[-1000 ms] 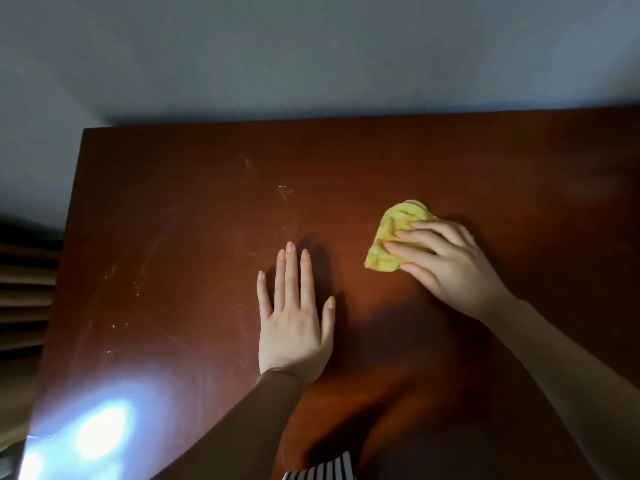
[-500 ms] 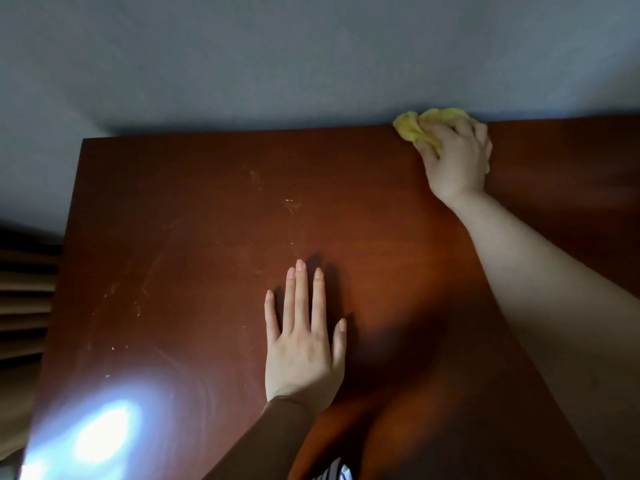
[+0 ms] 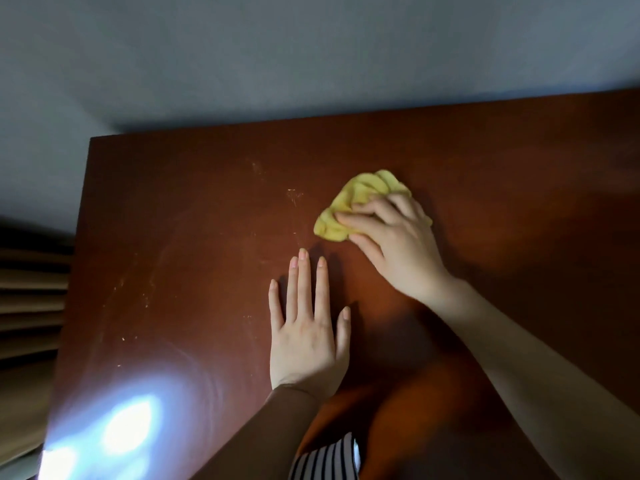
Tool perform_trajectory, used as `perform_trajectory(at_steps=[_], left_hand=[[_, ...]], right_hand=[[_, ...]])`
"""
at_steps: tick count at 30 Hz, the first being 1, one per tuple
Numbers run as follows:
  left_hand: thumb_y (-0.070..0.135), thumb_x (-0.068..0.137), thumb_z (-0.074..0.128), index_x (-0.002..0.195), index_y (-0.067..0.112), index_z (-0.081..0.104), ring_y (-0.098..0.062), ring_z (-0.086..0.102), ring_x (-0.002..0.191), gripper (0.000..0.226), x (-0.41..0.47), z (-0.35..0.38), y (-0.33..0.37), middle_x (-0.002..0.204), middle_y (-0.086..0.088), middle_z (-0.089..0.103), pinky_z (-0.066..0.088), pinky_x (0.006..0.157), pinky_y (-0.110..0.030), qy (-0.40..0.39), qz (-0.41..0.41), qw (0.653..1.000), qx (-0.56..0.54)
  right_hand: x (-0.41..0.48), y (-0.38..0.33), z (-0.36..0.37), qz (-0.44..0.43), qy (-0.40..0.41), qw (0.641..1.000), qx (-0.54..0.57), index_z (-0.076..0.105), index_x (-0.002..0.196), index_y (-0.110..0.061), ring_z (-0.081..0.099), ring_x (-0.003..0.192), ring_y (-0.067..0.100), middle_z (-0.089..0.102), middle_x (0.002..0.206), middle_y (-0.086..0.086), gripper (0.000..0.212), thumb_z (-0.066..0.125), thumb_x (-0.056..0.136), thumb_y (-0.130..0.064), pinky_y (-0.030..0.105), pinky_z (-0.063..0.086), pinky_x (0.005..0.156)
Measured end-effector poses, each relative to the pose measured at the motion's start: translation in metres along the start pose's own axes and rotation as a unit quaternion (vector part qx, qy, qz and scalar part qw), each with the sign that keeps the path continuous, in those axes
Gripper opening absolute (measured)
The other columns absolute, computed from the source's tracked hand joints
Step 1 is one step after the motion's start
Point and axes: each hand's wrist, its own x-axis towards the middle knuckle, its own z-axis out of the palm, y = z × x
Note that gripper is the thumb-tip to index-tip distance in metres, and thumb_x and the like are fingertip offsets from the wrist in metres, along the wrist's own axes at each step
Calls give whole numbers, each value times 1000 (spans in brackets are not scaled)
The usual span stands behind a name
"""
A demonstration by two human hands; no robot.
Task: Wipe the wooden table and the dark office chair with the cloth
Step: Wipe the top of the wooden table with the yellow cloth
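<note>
A reddish-brown wooden table point(image 3: 180, 258) fills most of the view. A crumpled yellow cloth point(image 3: 353, 202) lies on it near the middle. My right hand point(image 3: 398, 244) grips the cloth from the right, fingers curled over it and pressing it to the wood. My left hand point(image 3: 308, 327) rests flat on the table just below and left of the cloth, fingers straight and spread. The dark office chair is not in view.
A grey wall point(image 3: 311, 57) runs along the table's far edge. Brown slatted boards point(image 3: 31, 299) show past the table's left edge. A bright light glare point(image 3: 124, 427) sits on the near left of the tabletop. Pale scuffs point(image 3: 294, 195) mark the wood.
My right hand has pulled the cloth back from the far edge of the table to the middle, near my left hand. The left hand has stayed flat in place.
</note>
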Motion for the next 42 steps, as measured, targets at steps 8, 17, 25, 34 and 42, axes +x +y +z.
perform_trajectory(at_steps=[8, 17, 25, 34, 42], left_hand=[[39, 94, 27, 147, 10, 31, -25, 14, 144, 60, -2, 1, -1, 155, -14, 20, 9, 115, -47, 2, 3, 1000, 1], [38, 93, 30, 146, 12, 32, -24, 12, 145, 59, -2, 2, 0, 155, -13, 21, 8, 115, -46, 1, 13, 1000, -4], [36, 92, 32, 144, 11, 36, -23, 14, 144, 58, 0, 2, 2, 154, -13, 23, 13, 113, -49, 14, 20, 1000, -11], [37, 93, 32, 144, 11, 36, -26, 19, 143, 58, -1, 0, 2, 154, -15, 24, 15, 112, -49, 8, 18, 1000, -8], [39, 95, 28, 148, 11, 26, -24, 13, 145, 60, 0, 2, 1, 156, -12, 18, 11, 115, -47, 3, 10, 1000, -6]], right_hand=[[-73, 44, -38, -63, -46, 997, 0, 67, 119, -24, 52, 113, 21, 67, 112, -1, 32, 53, 91, -31, 42, 42, 97], [-33, 125, -59, 100, 43, 993, -47, 66, 120, -13, 53, 99, 40, 64, 107, 14, 31, 58, 93, -24, 48, 44, 89], [46, 141, -40, 356, 125, 922, -85, 57, 132, -28, 38, 125, 34, 56, 127, 6, 37, 49, 96, -33, 40, 29, 107], [107, 61, 7, 237, 34, 967, -91, 53, 134, -35, 38, 125, 33, 53, 130, 6, 38, 44, 97, -34, 39, 21, 109], [103, -8, 30, 49, -45, 997, -49, 49, 137, -35, 40, 120, 29, 54, 128, 1, 40, 43, 99, -27, 40, 27, 100]])
